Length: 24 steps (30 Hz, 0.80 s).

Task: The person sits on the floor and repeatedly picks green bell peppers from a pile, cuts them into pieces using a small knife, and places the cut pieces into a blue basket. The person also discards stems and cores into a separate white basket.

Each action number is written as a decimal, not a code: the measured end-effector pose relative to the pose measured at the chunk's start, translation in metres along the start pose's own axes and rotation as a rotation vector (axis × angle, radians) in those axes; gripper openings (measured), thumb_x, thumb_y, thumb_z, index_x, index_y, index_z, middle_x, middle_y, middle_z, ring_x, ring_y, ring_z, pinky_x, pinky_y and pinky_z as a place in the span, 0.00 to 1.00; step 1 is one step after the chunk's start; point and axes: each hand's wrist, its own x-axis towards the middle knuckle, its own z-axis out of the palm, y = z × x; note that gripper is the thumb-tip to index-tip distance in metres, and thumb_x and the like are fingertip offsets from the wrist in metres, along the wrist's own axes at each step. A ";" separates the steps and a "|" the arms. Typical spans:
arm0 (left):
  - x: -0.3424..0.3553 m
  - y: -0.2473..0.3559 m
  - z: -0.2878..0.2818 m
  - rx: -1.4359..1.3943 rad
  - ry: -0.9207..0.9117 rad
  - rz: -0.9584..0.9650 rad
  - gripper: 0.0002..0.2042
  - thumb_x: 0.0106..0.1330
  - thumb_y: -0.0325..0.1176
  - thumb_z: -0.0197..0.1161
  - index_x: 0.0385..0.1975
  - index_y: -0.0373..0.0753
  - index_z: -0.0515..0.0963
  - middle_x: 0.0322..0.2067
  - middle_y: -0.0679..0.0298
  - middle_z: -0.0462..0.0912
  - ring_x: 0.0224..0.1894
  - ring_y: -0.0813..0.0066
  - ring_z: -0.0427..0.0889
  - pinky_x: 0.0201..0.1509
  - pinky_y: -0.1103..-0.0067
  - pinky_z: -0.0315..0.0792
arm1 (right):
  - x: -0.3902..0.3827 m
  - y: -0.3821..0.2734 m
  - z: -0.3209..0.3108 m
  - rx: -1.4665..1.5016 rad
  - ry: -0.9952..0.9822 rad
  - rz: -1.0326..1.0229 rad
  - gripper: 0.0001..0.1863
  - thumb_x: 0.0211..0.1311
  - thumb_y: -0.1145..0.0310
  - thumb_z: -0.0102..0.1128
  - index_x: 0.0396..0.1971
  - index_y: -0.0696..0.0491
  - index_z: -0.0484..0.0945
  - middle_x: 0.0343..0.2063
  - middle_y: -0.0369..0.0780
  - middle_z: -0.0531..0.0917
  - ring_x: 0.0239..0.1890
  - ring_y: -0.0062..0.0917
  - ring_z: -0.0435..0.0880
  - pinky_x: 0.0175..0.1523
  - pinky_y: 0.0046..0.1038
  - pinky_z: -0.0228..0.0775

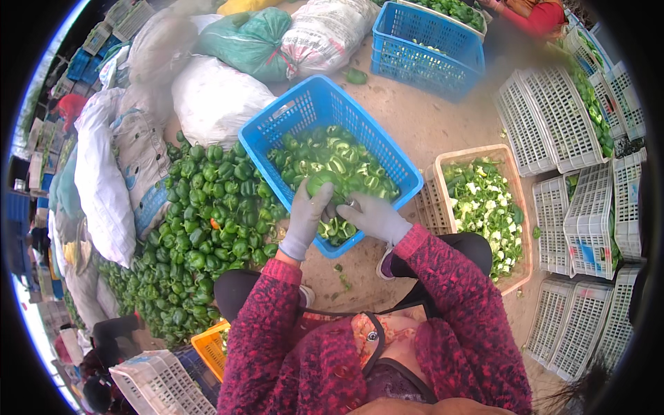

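Observation:
Both my hands wear grey gloves and are held over the near side of a blue plastic crate. My left hand is closed round a green bell pepper. Close beside it, my right hand has its fingers curled together, with a small dark shape at the fingertips; what it grips is too small and blurred to make out. Cut green pepper pieces, some showing pale insides, lie in the crate below my hands.
Left of the crate spreads a large heap of whole green peppers. A beige crate of pale-topped pepper scraps stands to the right. Stuffed sacks, another blue crate and stacked white crates surround me. A person in red is at the far right.

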 end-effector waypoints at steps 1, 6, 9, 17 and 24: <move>0.001 -0.004 -0.001 -0.117 -0.043 -0.028 0.26 0.74 0.57 0.59 0.53 0.36 0.73 0.34 0.63 0.82 0.24 0.80 0.76 0.25 0.83 0.68 | 0.003 -0.001 -0.001 0.131 -0.034 0.039 0.25 0.72 0.47 0.57 0.44 0.58 0.79 0.25 0.37 0.82 0.25 0.26 0.82 0.31 0.29 0.74; 0.014 -0.031 -0.005 -0.655 -0.195 -0.077 0.29 0.74 0.58 0.56 0.58 0.36 0.74 0.35 0.61 0.84 0.23 0.76 0.76 0.24 0.81 0.67 | 0.022 0.012 -0.002 0.452 -0.147 0.320 0.26 0.73 0.44 0.56 0.43 0.56 0.79 0.21 0.33 0.76 0.14 0.20 0.74 0.18 0.24 0.65; 0.015 -0.042 -0.010 -0.707 -0.197 -0.050 0.32 0.74 0.57 0.56 0.65 0.36 0.71 0.38 0.59 0.86 0.25 0.73 0.78 0.25 0.80 0.70 | 0.032 0.027 -0.001 0.689 -0.035 0.371 0.27 0.73 0.42 0.56 0.43 0.56 0.78 0.21 0.33 0.74 0.12 0.19 0.71 0.16 0.24 0.62; 0.007 -0.027 -0.016 -0.402 -0.454 -0.130 0.44 0.74 0.56 0.55 0.82 0.45 0.40 0.56 0.56 0.80 0.31 0.72 0.84 0.31 0.78 0.79 | 0.022 0.008 -0.004 0.571 -0.109 0.101 0.26 0.68 0.59 0.67 0.58 0.59 0.74 0.34 0.38 0.85 0.25 0.15 0.79 0.25 0.18 0.63; -0.005 -0.034 0.006 0.324 0.098 0.120 0.25 0.82 0.53 0.47 0.63 0.39 0.75 0.47 0.60 0.80 0.44 0.73 0.79 0.48 0.77 0.76 | 0.018 -0.003 -0.002 0.193 0.047 0.073 0.29 0.60 0.55 0.73 0.55 0.58 0.77 0.35 0.37 0.85 0.31 0.19 0.82 0.33 0.22 0.74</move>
